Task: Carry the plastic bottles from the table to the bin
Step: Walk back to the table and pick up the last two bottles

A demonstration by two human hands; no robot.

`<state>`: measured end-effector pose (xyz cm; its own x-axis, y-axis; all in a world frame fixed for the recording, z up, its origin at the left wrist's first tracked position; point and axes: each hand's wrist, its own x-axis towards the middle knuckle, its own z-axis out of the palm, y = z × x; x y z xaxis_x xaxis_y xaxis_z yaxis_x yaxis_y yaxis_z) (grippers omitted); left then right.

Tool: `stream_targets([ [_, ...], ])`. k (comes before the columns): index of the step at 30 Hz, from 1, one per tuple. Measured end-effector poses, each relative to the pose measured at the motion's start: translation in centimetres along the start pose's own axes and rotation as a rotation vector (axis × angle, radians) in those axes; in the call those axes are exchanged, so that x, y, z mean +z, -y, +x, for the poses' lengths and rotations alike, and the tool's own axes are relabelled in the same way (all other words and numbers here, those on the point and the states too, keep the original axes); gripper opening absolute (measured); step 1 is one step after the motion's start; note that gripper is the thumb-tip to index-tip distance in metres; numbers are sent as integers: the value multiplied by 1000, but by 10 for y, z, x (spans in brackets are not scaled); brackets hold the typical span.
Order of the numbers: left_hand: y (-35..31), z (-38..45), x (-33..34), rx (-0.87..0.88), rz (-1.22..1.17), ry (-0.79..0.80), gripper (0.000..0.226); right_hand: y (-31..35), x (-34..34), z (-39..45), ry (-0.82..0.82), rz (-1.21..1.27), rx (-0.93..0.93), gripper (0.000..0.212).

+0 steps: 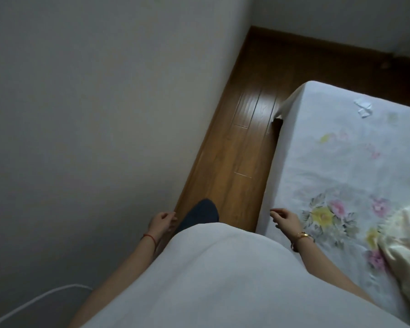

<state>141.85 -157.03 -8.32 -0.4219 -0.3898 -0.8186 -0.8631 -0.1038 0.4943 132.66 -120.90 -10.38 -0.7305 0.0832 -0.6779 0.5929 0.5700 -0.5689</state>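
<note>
No plastic bottle, table or bin shows in the head view. My left hand (pixel 162 220) hangs low beside the grey wall, fingers loosely curled and holding nothing; a red string circles its wrist. My right hand (pixel 286 218) hovers over the near corner of a bed, fingers slightly bent and apart, also holding nothing, with a gold bracelet on the wrist. My pale shirt fills the bottom of the view and one dark trouser leg (pixel 200 213) steps forward between the hands.
A narrow strip of brown wooden floor (pixel 242 143) runs ahead between the grey wall (pixel 100 110) on the left and a bed with a floral sheet (pixel 341 176) on the right. A cream blanket (pixel 405 245) lies at the bed's right edge. A white cable (pixel 33 301) crosses the lower left.
</note>
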Motion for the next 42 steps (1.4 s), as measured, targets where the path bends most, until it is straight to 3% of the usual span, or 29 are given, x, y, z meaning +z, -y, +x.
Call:
stream_targets([
  [6,-127,84,30,33,71,76,15,49,-8,87,-26,36,78,6],
  [12,-286,177,51,98,200,82,13,133,-34,187,-79,114,151,22],
  [19,-471,258,101,121,363,198,14,246,-90,291,-302,331,116,11],
  [27,-608,319,206,174,494,261,13,273,-143,392,-361,436,240,11],
  [31,-685,344,269,202,524,263,12,290,-202,466,-362,474,292,4],
  [36,-792,365,354,196,445,259,11,342,-308,544,-398,555,310,23],
  [42,-894,385,450,203,468,280,16,395,-409,621,-454,541,253,9],
])
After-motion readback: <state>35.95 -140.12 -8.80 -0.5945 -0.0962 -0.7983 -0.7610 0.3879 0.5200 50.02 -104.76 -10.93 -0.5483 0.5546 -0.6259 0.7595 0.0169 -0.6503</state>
